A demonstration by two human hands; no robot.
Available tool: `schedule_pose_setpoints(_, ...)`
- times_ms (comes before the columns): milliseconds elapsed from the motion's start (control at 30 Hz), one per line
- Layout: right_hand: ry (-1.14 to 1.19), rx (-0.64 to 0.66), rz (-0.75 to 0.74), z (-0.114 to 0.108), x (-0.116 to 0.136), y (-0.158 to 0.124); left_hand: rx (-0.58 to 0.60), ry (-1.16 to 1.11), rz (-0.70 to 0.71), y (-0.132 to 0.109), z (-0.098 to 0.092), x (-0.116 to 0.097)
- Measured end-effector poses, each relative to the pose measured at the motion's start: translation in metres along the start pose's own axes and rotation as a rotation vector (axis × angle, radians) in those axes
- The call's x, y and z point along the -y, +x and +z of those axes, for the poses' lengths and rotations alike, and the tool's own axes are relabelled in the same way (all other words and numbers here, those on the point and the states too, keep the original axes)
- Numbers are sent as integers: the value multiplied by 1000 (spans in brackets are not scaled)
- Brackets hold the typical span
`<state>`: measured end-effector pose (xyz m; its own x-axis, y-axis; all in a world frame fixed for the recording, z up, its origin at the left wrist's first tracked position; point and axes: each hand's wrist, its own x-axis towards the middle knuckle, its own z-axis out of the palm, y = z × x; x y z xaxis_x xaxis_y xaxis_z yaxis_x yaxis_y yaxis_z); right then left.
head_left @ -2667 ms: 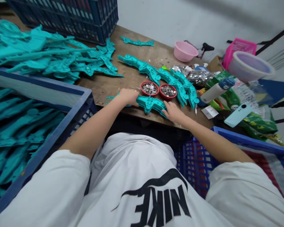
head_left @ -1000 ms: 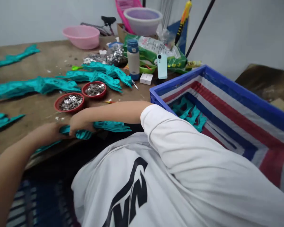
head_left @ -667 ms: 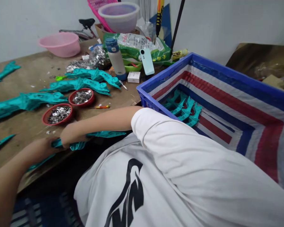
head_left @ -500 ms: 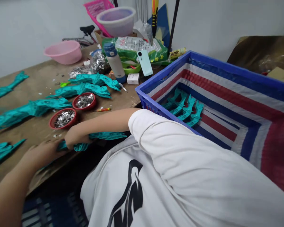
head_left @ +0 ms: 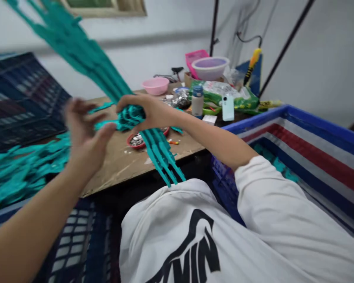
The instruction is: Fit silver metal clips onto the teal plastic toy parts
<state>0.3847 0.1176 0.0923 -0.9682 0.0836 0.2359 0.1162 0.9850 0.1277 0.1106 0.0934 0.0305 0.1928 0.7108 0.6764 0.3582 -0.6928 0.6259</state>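
Note:
My right hand [head_left: 149, 112] is raised above the wooden table and shut on the middle of a long teal moulded plastic piece [head_left: 129, 118]. The piece's spiky strands fan out up-left and down-right from that grip, and they look blurred. My left hand [head_left: 85, 135] is just left of it, open with fingers spread, and seems to touch nothing. Below the hands, a red bowl of silver sequins [head_left: 137, 140] is partly hidden behind the plastic.
A heap of teal pieces [head_left: 23, 173] lies at lower left, and a dark crate [head_left: 23, 94] stands behind it. A blue crate lined with striped sheeting [head_left: 318, 157] is at right. A pink basin [head_left: 155, 85], bottle [head_left: 197, 101] and phone [head_left: 228, 108] stand beyond the table.
The view has swung left. The teal piece has risen from the table edge into my right hand. My left hand has let go and opened.

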Motion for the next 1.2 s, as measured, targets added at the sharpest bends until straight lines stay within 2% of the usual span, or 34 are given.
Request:
schedule_pose_setpoints(67,49,-231,36,-7,0,-7,25,-382,-207,6,36,-23)
schedule_pose_setpoints(133,99,-485,145,-8,2,-13,37,-613,-201,15,63,-45)
schedule_pose_setpoints(167,116,-571,188,-8,3,-15,49,-676,-186,19,71,-54)
schedule_pose_setpoints(233,132,-643,229,-7,6,-17,69,-738,-155,26,75,-66)
schedule_pose_setpoints(467,87,-650,292,-10,19,-12,79,-803,-163,28,54,-79)
schedule_pose_setpoints(567,92,-647,303,-7,19,-9,88,-826,-159,25,55,-80)
schedule_pose_setpoints(700,150,-632,304,-7,15,-7,24,-853,-124,23,61,-75)
schedule_pose_setpoints(833,183,-639,289,-13,17,-3,-56,-866,-155,20,64,-69)
schedule_pose_setpoints(1067,217,-508,152,-25,21,3,-146,-858,-125,7,54,-73)
schedule_pose_setpoints(1200,243,-483,59,-26,14,8,-125,-790,-113,0,45,-77)
